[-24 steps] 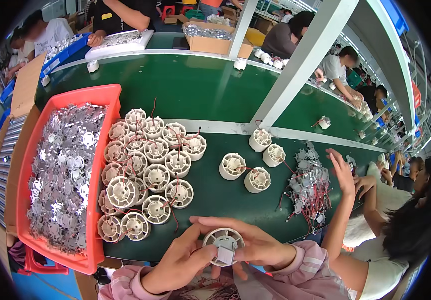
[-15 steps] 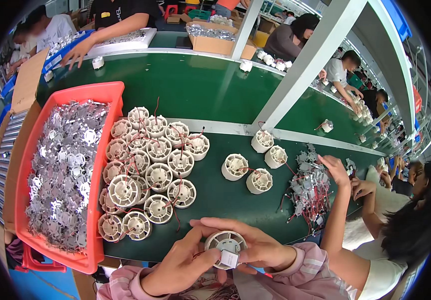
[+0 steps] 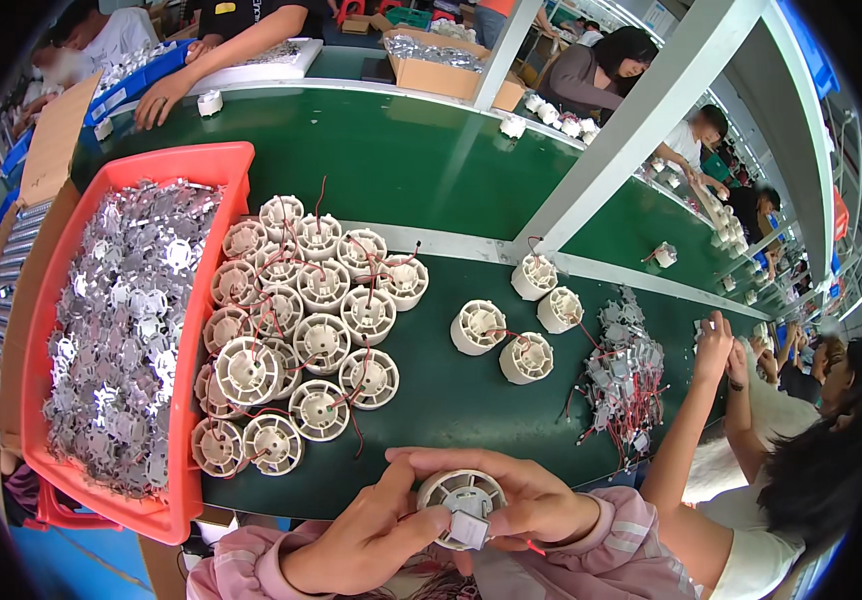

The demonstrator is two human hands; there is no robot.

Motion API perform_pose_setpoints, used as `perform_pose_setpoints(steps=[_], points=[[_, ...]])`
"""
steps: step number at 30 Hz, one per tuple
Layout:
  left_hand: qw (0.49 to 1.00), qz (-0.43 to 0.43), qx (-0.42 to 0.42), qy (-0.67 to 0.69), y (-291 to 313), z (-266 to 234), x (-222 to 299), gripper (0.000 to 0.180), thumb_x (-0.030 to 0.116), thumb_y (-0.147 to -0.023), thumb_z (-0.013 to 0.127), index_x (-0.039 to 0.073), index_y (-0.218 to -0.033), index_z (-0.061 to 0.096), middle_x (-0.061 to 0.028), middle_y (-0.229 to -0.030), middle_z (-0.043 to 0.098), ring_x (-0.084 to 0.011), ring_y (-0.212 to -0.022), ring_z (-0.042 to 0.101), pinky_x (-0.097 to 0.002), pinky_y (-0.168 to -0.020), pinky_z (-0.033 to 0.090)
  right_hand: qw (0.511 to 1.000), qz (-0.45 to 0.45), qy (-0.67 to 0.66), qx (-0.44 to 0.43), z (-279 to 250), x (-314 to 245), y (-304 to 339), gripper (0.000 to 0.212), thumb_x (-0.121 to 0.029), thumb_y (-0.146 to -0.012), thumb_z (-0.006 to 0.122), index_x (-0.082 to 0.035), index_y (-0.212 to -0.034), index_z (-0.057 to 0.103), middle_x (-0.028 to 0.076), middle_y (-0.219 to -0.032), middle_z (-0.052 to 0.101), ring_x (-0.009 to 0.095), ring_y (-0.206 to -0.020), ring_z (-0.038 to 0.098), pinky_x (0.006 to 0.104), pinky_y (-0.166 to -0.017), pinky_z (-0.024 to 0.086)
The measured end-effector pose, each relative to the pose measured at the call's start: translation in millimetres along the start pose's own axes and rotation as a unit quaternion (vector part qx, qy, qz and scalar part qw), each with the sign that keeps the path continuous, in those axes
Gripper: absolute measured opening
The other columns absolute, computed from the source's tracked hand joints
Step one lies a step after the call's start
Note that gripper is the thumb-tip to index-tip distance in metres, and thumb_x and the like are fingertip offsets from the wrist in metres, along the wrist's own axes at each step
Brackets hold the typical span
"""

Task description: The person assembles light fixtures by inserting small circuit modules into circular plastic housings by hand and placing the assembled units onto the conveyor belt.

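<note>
Between my two hands, above the bench's near edge, is a white round plastic housing point(image 3: 434, 486) with its spoked open side up. My left hand point(image 3: 376, 535) is closed on its left side, the thumb against a small square grey piece point(image 3: 469, 529) at the housing's near rim. My right hand point(image 3: 531, 500) wraps the other side, with its thumb beside the same square piece. A thin red wire shows under the right hand. Beyond my hands stand several similar white housings point(image 3: 322, 343) packed together, many with red wires.
A red tray point(image 3: 224, 195) full of flat silvery metal parts point(image 3: 116, 330) stands at left. Several loose housings point(image 3: 527, 357) and a heap of wired metal parts point(image 3: 623, 375) lie to the right. A white post point(image 3: 641, 125) rises behind them. A co-worker's hands point(image 3: 716, 350) are at far right.
My hands keep hold of the housing, and the square piece looks slightly turned. The co-worker's hands at right have come together, away from the heap. The whole view has shifted a little.
</note>
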State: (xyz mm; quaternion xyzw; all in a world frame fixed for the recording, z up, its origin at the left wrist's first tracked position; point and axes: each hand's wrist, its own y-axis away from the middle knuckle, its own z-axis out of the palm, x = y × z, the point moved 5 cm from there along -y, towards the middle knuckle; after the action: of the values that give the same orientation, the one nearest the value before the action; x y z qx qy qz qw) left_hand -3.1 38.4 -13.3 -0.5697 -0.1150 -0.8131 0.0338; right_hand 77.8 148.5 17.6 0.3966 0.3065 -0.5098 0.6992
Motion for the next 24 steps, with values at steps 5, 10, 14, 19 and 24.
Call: perform_pose_setpoints(steps=[5, 10, 14, 19, 24], points=[[0.998, 0.03, -0.014, 0.05, -6.4, 2.0, 1.0, 0.042, 0.02, -0.095, 0.047, -0.003, -0.126, 0.031, -0.0092, -0.106, 0.055, -0.0085, -0.078, 0.052, -0.0225, -0.064, 0.042, 0.997, 0.047, -0.022, 0.058, -2.0, -3.3, -0.7, 0.075, -0.019, -0.078, 0.06, 0.004, -0.142, 0.028, 0.019, -0.148, 0.029, 0.019, -0.076, 0.064, 0.0189, -0.044, 0.044], [0.988, -0.004, -0.018, 0.15, -6.5, 6.5, 10.4, 0.041, 0.012, -0.095, 0.046, -0.004, -0.127, 0.027, -0.0119, -0.107, 0.056, -0.0145, -0.093, 0.056, -0.03, -0.079, 0.048, 0.994, 0.058, -0.043, 0.087, -3.0, 3.7, 4.1, 0.072, -0.016, -0.078, 0.058, 0.005, -0.141, 0.03, 0.021, -0.147, 0.029, 0.017, -0.075, 0.064, 0.0172, -0.042, 0.042], [0.987, 0.02, 0.008, 0.16, -9.2, 9.5, 5.4, 0.039, 0.014, -0.095, 0.046, -0.002, -0.126, 0.028, -0.0102, -0.106, 0.055, -0.0125, -0.089, 0.056, -0.0276, -0.072, 0.048, 0.994, 0.051, -0.05, 0.082, -4.7, 5.3, 2.4, 0.072, -0.016, -0.078, 0.058, 0.005, -0.141, 0.029, 0.022, -0.146, 0.029, 0.018, -0.074, 0.064, 0.0177, -0.04, 0.042], [0.981, -0.079, -0.008, 0.179, -8.1, -0.2, -6.1, 0.037, 0.018, -0.095, 0.047, -0.001, -0.123, 0.03, -0.0088, -0.101, 0.054, -0.0088, -0.07, 0.055, -0.0219, -0.054, 0.042, 0.987, 0.099, -0.104, 0.072, -3.1, 6.8, -0.8, 0.076, -0.017, -0.079, 0.059, 0.002, -0.143, 0.024, 0.023, -0.148, 0.025, 0.025, -0.081, 0.066, 0.023, -0.04, 0.049], [0.961, -0.192, -0.001, 0.197, -7.9, 4.0, -2.6, 0.048, 0.033, -0.087, 0.05, 0.004, -0.124, 0.04, -0.0033, -0.095, 0.054, -0.0042, -0.068, 0.044, -0.017, -0.049, 0.031, 0.989, 0.067, -0.128, 0.044, -7.7, 12.8, -1.8, 0.07, -0.017, -0.087, 0.054, -0.009, -0.147, 0.019, 0.015, -0.12, 0.051, 0.029, -0.089, 0.067, 0.0275, -0.046, 0.056]])
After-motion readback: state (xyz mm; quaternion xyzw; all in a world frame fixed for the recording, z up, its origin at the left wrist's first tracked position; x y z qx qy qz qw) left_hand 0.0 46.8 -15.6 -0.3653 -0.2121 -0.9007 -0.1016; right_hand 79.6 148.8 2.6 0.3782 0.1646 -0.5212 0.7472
